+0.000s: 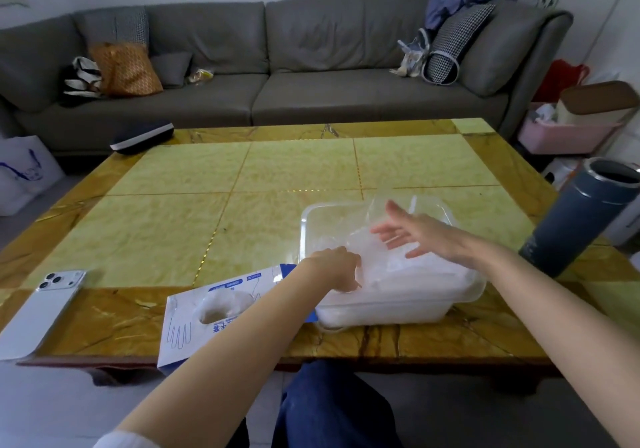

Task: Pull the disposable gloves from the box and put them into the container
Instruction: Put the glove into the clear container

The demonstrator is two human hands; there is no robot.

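Note:
A clear plastic container stands on the table, right of centre, holding a heap of thin translucent disposable gloves. The white and blue glove box lies flat at the table's front edge, left of the container, its oval opening facing up. My left hand reaches over the container's near left corner, fingers curled down onto the gloves. My right hand hovers over the heap with its fingers spread and straight; a clear glove stands up just beyond its fingertips.
A white phone lies at the front left edge of the table. A tall dark blue flask stands at the right edge. A dark case sits at the far left corner. A grey sofa stretches behind the table.

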